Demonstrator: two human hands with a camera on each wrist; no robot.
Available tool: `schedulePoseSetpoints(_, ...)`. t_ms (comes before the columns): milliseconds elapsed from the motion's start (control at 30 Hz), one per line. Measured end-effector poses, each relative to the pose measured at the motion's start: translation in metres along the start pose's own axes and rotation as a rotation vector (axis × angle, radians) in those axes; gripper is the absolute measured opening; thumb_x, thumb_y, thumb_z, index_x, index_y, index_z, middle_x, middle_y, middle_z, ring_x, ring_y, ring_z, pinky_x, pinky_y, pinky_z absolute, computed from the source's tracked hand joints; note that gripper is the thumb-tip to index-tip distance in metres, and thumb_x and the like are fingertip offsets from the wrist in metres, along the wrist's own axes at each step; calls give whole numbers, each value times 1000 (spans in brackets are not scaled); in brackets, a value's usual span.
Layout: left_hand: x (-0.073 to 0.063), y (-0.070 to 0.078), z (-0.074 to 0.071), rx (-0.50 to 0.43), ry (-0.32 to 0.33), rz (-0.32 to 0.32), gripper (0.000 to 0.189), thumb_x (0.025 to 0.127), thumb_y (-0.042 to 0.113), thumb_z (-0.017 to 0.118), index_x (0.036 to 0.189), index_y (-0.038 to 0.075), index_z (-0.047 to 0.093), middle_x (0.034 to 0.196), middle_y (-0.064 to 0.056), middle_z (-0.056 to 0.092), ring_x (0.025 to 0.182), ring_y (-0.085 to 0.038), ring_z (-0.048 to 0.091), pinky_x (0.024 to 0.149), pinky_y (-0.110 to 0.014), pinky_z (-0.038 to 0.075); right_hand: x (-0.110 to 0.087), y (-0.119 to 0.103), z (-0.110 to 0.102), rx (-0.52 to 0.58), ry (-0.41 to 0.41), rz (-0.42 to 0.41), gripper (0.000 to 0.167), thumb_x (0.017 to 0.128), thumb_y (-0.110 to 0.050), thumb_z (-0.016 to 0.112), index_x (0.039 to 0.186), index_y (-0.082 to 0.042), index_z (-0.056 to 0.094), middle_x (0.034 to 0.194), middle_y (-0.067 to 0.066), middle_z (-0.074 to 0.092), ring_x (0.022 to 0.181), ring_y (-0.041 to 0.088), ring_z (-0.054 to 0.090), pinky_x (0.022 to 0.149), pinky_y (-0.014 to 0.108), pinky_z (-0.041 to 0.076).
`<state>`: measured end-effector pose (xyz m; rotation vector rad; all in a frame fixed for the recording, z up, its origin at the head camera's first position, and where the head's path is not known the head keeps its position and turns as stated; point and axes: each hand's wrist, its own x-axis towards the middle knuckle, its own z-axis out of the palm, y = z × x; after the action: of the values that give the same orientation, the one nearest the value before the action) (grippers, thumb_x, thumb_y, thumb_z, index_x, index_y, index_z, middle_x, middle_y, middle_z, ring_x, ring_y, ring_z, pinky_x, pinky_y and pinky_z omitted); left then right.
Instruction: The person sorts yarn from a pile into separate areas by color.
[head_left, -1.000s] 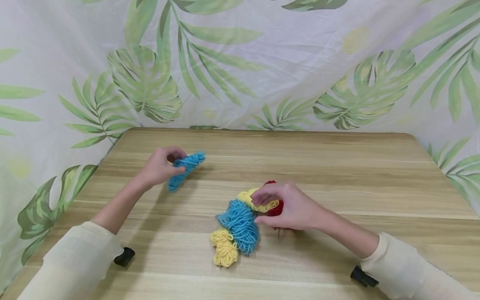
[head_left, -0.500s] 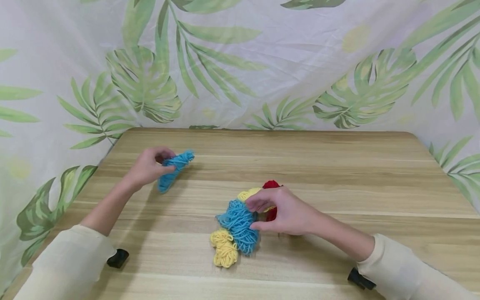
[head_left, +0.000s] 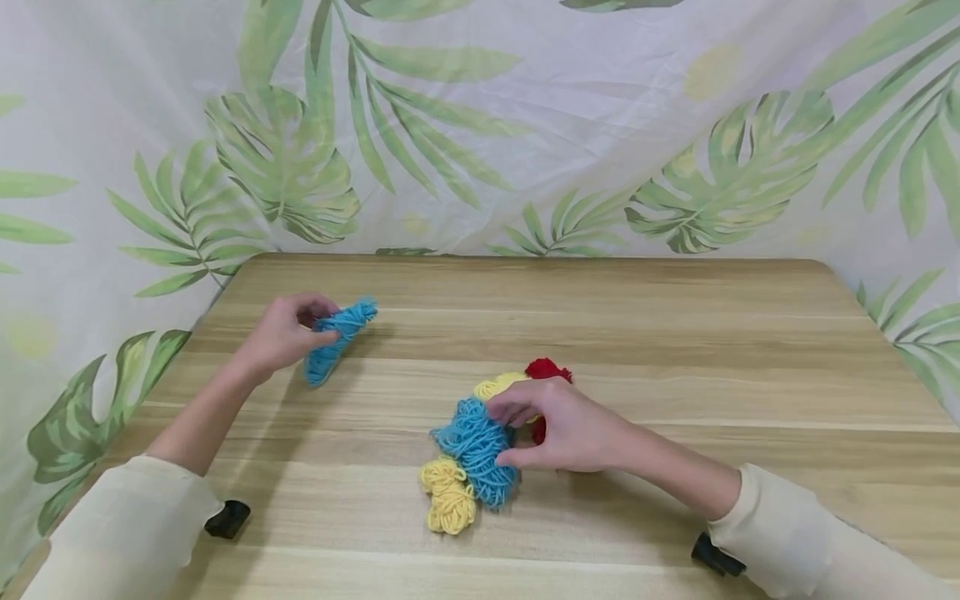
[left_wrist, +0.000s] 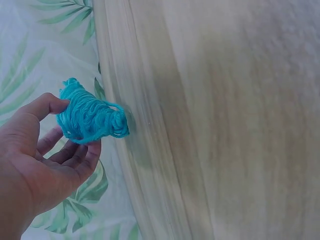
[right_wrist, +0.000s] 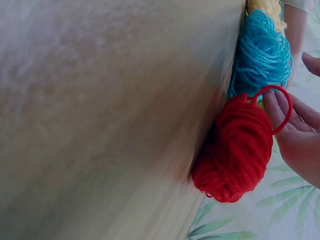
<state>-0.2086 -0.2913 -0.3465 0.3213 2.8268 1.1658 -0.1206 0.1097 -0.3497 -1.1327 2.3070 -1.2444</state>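
Observation:
My left hand point(head_left: 288, 335) pinches a small blue yarn skein point(head_left: 337, 337) between thumb and fingers at the left of the table; in the left wrist view the skein point(left_wrist: 90, 114) has a loose loop at one end. At the middle, my right hand point(head_left: 566, 425) hovers over a yarn pile, thumb and fingers parted around nothing. Its fingertips overlap the edge of a larger blue skein point(head_left: 476, 450). A yellow skein point(head_left: 450, 496) lies in front of that one, another yellow skein point(head_left: 495, 387) behind it. The red skein point(right_wrist: 237, 150) is partly hidden by the right hand in the head view.
The wood-grain table point(head_left: 675, 325) has rounded far corners. Behind it hangs a white cloth point(head_left: 585, 125) with a green leaf print. Black wrist devices point(head_left: 227, 519) sit at both cream sleeves point(head_left: 138, 525).
My left hand has shifted left with the small blue skein. My right hand has moved left and slightly nearer, from over the yellow and red skeins to the larger blue skein's edge.

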Motion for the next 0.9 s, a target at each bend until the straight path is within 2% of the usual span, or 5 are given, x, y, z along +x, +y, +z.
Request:
schedulePoseSetpoints(467,-2,-5,-6,12,-15,-38,35,97,7,70,126,-10,60,119,-26,64,99,-28,56,72,-21,49,1,4,6,-36,-10,16,53,85,-17,88,130,4,66,128,12,70,107,17,70,92,32,58)
schedulePoseSetpoints(667,-3,-8,-9,25,-12,-31,32,96,4,71,122,-10,62,116,-26,64,96,-27,55,73,-21,48,2,-1,9,-115,-50,36,59,85,-21,88,133,2,64,133,11,68,109,19,70,93,30,57)
schedulePoseSetpoints(900,-5,-9,-11,45,-32,-46,32,95,5,73,121,-10,63,116,-27,63,99,-29,56,74,-22,49,5,-8,14,-189,-83,120,66,82,-28,90,138,-5,63,136,5,64,117,19,63,94,31,56)
